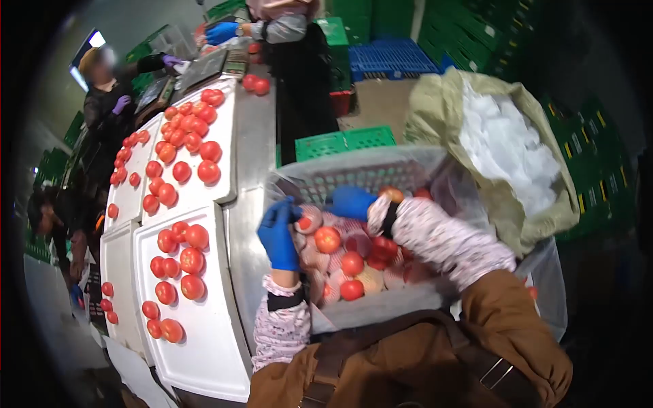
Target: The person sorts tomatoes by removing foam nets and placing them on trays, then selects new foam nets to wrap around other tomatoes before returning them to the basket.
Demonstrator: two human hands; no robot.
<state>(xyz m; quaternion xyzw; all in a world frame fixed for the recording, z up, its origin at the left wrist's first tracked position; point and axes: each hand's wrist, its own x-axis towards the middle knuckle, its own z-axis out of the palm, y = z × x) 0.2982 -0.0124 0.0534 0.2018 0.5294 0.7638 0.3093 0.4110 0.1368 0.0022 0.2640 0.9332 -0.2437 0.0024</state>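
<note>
My left hand (277, 234), in a blue glove, is raised at the left rim of a plastic-lined crate (401, 302). Its fingers are curled closed, the tips right beside a tomato in a foam net (308, 219); what they pinch, if anything, is hidden. Over the far part of the crate reaches my right hand (352, 203), also blue-gloved, its fingers blurred and partly out of sight. Inside the crate lie bare tomatoes, such as one near the middle (328, 239), among several wrapped in pale foam nets. Another tomato (391, 194) shows beside my right wrist.
To the left, white trays (228, 326) hold loose tomatoes (192, 260) on a metal table (253, 238). A sack of white foam nets (507, 149) stands right of the crate. Beyond are green crates (347, 140), a blue pallet (391, 59) and gloved people at scales (204, 70).
</note>
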